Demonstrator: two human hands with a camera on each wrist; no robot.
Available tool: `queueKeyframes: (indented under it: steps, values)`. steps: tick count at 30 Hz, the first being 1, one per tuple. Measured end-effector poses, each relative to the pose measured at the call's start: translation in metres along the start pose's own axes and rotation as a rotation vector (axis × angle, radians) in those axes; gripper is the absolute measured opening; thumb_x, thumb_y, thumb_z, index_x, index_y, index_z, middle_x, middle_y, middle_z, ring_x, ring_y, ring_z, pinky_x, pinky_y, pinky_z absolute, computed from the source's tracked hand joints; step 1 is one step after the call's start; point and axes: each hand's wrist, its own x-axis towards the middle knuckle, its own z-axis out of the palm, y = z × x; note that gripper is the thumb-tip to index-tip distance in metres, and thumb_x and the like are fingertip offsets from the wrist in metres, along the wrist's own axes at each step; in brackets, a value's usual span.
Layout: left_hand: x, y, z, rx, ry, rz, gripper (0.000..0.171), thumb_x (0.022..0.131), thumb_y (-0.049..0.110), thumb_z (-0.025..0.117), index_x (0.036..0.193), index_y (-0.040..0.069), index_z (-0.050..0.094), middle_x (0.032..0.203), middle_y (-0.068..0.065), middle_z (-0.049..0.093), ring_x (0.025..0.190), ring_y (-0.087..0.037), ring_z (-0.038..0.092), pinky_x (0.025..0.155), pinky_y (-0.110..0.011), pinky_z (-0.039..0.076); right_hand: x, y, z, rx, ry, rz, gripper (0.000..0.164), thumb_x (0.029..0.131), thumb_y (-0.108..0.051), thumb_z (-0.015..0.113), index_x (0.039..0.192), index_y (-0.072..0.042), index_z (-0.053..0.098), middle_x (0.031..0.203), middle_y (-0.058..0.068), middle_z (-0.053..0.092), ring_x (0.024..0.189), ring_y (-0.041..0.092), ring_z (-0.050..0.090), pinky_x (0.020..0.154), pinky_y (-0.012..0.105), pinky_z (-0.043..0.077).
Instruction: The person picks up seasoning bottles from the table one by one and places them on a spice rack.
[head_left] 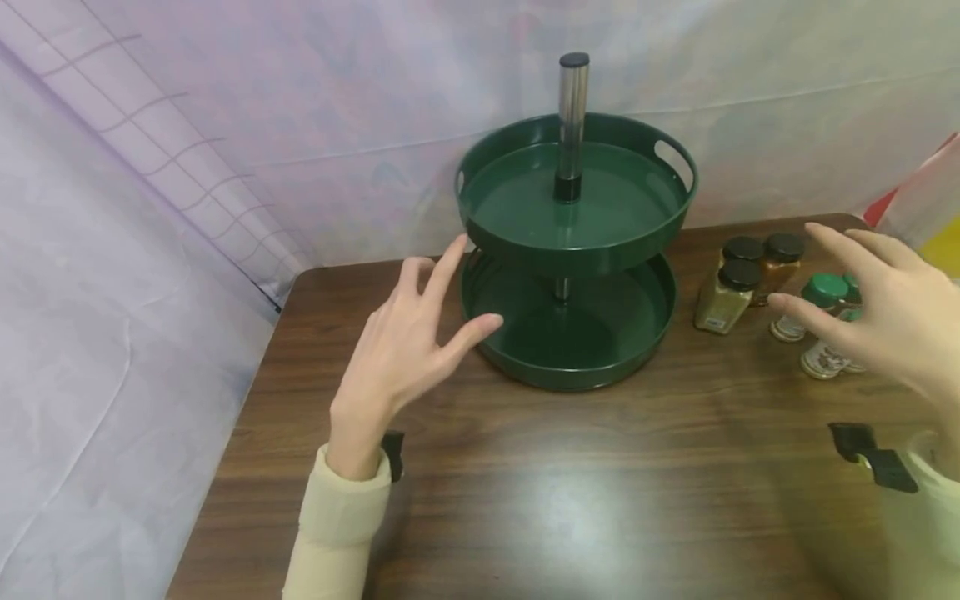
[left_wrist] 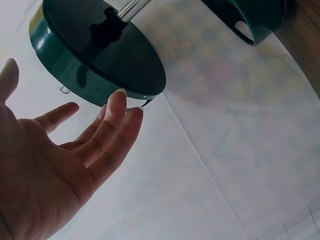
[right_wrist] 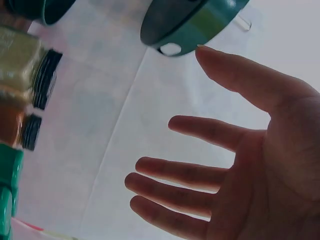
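Observation:
A dark green two-tier round tray stands on the table, its upper tier [head_left: 517,212] set on a metal pole [head_left: 573,117] above the lower tier [head_left: 570,375]. My left hand [head_left: 397,342] hovers at the tray's left side, thumb and fingers spread, holding nothing. In the left wrist view its fingertips overlap the upper tier's rim [left_wrist: 75,70]. My right hand [head_left: 892,308] is raised over the jars at the right, fingers extended and apart, palm empty in the right wrist view. It partly hides green-lidded spice jars [head_left: 823,362]. Black-lidded glass jars [head_left: 723,304] stand between it and the tray.
The brown wooden table [head_left: 450,467] ends at a left edge and at a back edge along a pale cloth [head_left: 360,125]. A white wire grid [head_left: 142,117] shows behind the cloth at left. Something red and yellow [head_left: 918,192] sits at the far right.

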Motion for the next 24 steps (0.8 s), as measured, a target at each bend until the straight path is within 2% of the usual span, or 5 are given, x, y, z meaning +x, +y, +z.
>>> queueKeyframes:
  steps: [3,6,10,15,24]
  values:
    - [0.002,0.001,0.0,-0.008,0.006,0.008,0.084,0.096,0.064,0.054,0.163,0.035,0.013,0.127,-0.014,0.042,0.061,-0.019,0.047,0.051,-0.031,0.042,-0.002,0.009,-0.001,0.034,0.047,0.006,0.084,0.098,-0.059,0.055,0.155,-0.002,0.034,0.143,0.04,0.04,0.122,0.062,0.04,0.085,0.073,0.039]
    - [0.004,0.002,0.0,-0.013,0.009,0.011,0.082,0.097,0.063,0.054,0.163,0.035,0.013,0.127,-0.014,0.043,0.063,-0.02,0.047,0.053,-0.032,0.042,-0.003,0.017,-0.003,0.085,0.062,0.024,0.085,0.098,-0.061,0.054,0.156,-0.002,0.034,0.142,0.041,0.04,0.128,0.059,0.038,0.097,0.07,0.037]
    - [0.007,0.003,0.0,-0.017,0.006,0.007,0.081,0.098,0.062,0.053,0.163,0.034,0.015,0.126,-0.014,0.044,0.065,-0.021,0.048,0.054,-0.033,0.043,-0.004,0.029,-0.004,0.176,0.076,0.05,0.081,0.098,-0.053,0.06,0.156,-0.003,0.033,0.144,0.04,0.039,0.138,0.057,0.029,0.112,0.069,0.02]
    - [0.012,0.005,0.001,-0.022,0.013,0.012,0.081,0.098,0.063,0.051,0.163,0.033,0.014,0.126,-0.013,0.045,0.064,-0.02,0.048,0.053,-0.033,0.042,-0.005,0.04,-0.007,0.242,0.058,0.109,0.08,0.098,-0.042,0.066,0.156,0.0,0.029,0.152,0.038,0.03,0.143,0.057,0.02,0.112,0.072,0.01]
    - [0.02,0.007,0.004,-0.026,0.041,0.023,0.078,0.1,0.06,0.05,0.163,0.029,0.016,0.127,-0.015,0.047,0.068,-0.021,0.05,0.058,-0.036,0.046,-0.006,0.083,0.006,0.168,0.026,0.263,0.084,0.096,-0.046,0.066,0.16,-0.008,0.026,0.159,0.028,0.025,0.141,0.057,0.025,0.108,0.073,0.022]
